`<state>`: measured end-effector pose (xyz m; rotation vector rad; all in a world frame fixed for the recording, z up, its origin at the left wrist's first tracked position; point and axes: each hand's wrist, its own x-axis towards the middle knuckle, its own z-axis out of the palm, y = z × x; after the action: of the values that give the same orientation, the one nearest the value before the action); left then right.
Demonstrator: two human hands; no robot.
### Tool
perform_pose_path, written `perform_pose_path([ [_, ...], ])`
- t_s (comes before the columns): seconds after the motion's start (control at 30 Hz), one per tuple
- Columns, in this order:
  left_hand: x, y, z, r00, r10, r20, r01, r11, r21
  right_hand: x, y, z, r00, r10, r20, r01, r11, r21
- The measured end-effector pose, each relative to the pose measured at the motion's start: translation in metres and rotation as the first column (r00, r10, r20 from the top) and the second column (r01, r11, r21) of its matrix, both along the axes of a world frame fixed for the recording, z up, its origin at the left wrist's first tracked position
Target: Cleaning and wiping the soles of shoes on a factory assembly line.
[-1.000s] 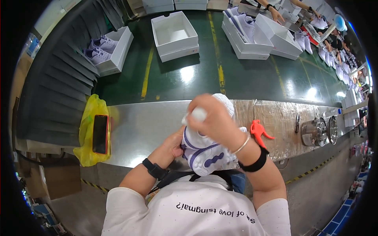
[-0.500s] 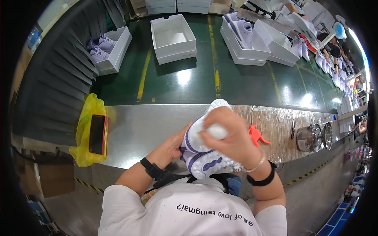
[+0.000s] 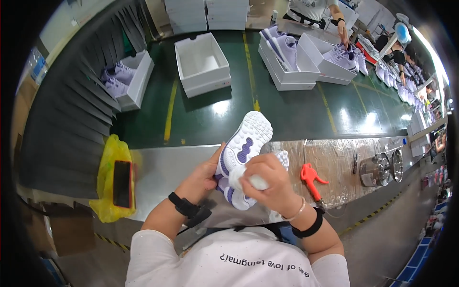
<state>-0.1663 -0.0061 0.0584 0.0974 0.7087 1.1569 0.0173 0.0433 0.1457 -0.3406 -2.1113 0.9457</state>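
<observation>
My left hand [image 3: 204, 172] is closed round the left side of a white sneaker with purple trim [image 3: 251, 134], its sole turned up toward me. A second white-and-purple sneaker [image 3: 240, 201] lies against it, nearer my body, also sole up; my hands partly cover it. Pinched in my right hand [image 3: 271, 181] is a white wad of cloth [image 3: 236, 177], pressed to the sole area where the two shoes meet. The fingertips of my left hand are hidden behind the shoes.
A yellow bag [image 3: 104, 196] with a phone [image 3: 123, 184] lies left. Right are a red air blow gun [image 3: 311, 179] and a metal pot [image 3: 375, 170]. Beyond stand an open white shoebox [image 3: 208, 85] and boxes of lilac sneakers [image 3: 287, 50]. Another person's hand [image 3: 343, 36] reaches in.
My right hand and the cloth have moved down and left, uncovering the far sneaker's sole. Another person's hand has come to the far right box, where sneakers now show.
</observation>
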Motion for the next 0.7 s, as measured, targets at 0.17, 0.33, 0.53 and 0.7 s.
perform_pose_path([
  [0.17, -0.057, 0.031, 0.046, 0.908, 0.142, -0.395, -0.137, 0.990, 0.041, 0.032, 0.045, -0.035, 0.900, -0.412, 0.145, 0.419, 0.908, -0.018],
  [0.33, -0.142, 0.086, 0.137, 0.182, 0.165, -0.969, 0.039, 0.984, 0.175, 0.065, 0.036, -0.058, 0.861, -0.488, 0.142, 0.508, 0.835, -0.212],
  [0.53, -0.181, 0.177, 0.167, -0.967, 0.114, -0.229, 0.156, 0.973, -0.171, 0.087, 0.020, -0.086, 0.795, -0.561, 0.231, 0.601, 0.679, -0.422],
  [0.7, -0.204, 0.224, 0.140, -0.980, 0.171, 0.106, 0.098, 0.869, -0.486, 0.092, 0.025, -0.096, 0.781, -0.602, 0.169, 0.601, 0.650, -0.466],
])
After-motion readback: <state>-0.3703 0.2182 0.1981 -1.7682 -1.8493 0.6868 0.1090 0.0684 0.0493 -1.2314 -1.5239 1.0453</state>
